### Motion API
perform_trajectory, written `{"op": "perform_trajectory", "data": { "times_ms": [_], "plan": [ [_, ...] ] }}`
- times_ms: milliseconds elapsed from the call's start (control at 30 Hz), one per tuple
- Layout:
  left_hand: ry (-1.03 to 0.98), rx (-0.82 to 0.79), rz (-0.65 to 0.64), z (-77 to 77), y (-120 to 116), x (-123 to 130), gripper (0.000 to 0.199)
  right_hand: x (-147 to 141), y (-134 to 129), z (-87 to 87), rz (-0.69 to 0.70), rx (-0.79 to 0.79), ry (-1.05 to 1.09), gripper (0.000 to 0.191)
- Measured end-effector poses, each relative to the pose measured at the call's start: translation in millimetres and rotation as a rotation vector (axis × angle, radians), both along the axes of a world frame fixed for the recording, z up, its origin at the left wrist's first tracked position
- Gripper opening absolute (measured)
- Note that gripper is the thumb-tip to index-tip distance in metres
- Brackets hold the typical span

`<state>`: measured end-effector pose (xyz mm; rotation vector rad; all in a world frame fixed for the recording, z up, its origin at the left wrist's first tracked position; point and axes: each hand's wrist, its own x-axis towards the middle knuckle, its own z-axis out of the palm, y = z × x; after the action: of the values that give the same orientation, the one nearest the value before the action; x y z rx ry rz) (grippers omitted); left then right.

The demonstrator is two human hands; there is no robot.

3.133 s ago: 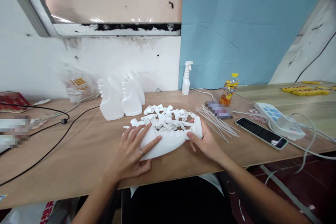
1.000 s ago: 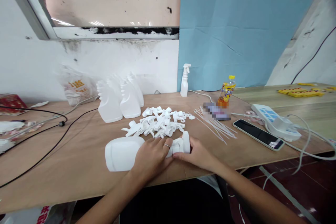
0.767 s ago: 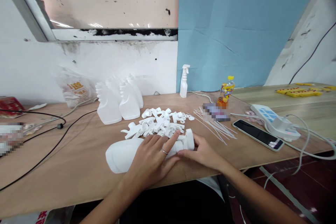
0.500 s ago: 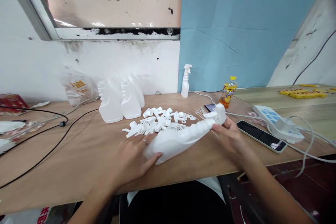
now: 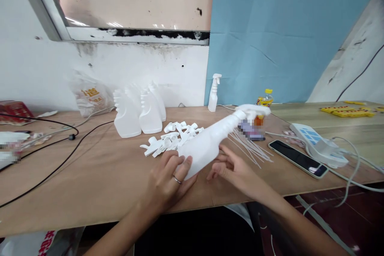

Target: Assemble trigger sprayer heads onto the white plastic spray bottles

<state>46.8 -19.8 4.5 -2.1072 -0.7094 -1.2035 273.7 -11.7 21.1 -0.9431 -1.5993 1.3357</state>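
My left hand (image 5: 171, 178) is wrapped around the base of a white spray bottle (image 5: 207, 144), with a ring showing on one finger. The bottle tilts up to the right, its trigger head (image 5: 252, 110) fitted on the neck and slightly blurred. Just under the bottle's right side is my right hand (image 5: 231, 168), fingers loosely curled and apart, holding nothing; whether a fingertip touches the bottle is hard to tell. Behind the bottle lies a pile of white trigger heads (image 5: 168, 142), partly hidden by it. Thin white dip tubes (image 5: 252, 148) are spread to its right.
Several headless white bottles (image 5: 127, 116) stand at the back left. One assembled spray bottle (image 5: 213, 98) stands by the wall. Rightward are a drink bottle (image 5: 268, 98), a phone (image 5: 297, 158) and a power strip (image 5: 318, 144) with cables. A black cable (image 5: 60, 172) crosses the left side.
My right hand has left the trigger head and dropped below the bottle. The bottle's head end has risen, tilting it more steeply, and my left hand has shifted right, still gripping the base.
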Motion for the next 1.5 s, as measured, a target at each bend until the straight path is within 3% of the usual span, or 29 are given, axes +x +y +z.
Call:
{"op": "perform_trajectory", "data": {
  "times_ms": [100, 167, 267, 367, 467, 600, 733, 900, 1133, 1267, 1400, 1500],
  "plan": [
    [0.025, 0.060, 0.008, -4.7, 0.6, 5.5, 0.042, -21.6, 4.8, 6.1, -0.040, 0.098, 0.071, 0.065],
    [-0.007, -0.067, 0.029, -4.6, 3.1, 8.7, 0.044, -25.7, 27.6, 12.2, -0.109, 0.184, 0.036, 0.057],
    [-0.014, -0.329, 0.079, -4.0, 10.9, 8.6, 0.040, -14.3, 91.1, 21.4, -0.271, 0.382, -0.114, 0.062],
    [0.024, -0.487, 0.169, -8.7, 21.0, 1.7, 0.036, 10.2, 168.2, 24.8, -0.416, 0.513, -0.377, 0.066],
    [0.064, -0.605, 0.294, -17.2, 29.4, -7.4, 0.040, 31.1, 229.6, 18.3, -0.522, 0.445, -0.654, 0.063],
    [0.112, -0.702, 0.365, -24.0, 34.2, -15.0, 0.048, 35.9, 275.2, -0.7, -0.573, 0.289, -0.835, 0.057],
    [0.147, -0.753, 0.352, -21.7, 33.7, -15.2, 0.045, 25.6, 303.1, -11.9, -0.610, 0.270, -0.881, 0.062],
    [0.155, -0.770, 0.351, -19.5, 32.6, -12.4, 0.029, 13.7, 334.1, -10.5, -0.694, 0.252, -0.943, 0.064],
    [0.155, -0.785, 0.349, -20.2, 31.2, -10.4, 0.042, 5.4, 361.5, -14.4, -0.764, 0.250, -0.986, 0.061],
    [0.194, -0.783, 0.356, -19.6, 30.8, -9.4, 0.053, 5.1, 367.3, -13.9, -0.778, 0.281, -1.004, 0.061],
    [0.198, -0.773, 0.341, -20.1, 31.1, -6.9, 0.046, 6.3, 361.3, -10.9, -0.807, 0.355, -1.023, 0.070],
    [0.177, -0.771, 0.340, -19.2, 31.4, -6.1, 0.038, 7.0, 351.7, -11.2, -0.797, 0.405, -1.036, 0.063]
  ]
}}
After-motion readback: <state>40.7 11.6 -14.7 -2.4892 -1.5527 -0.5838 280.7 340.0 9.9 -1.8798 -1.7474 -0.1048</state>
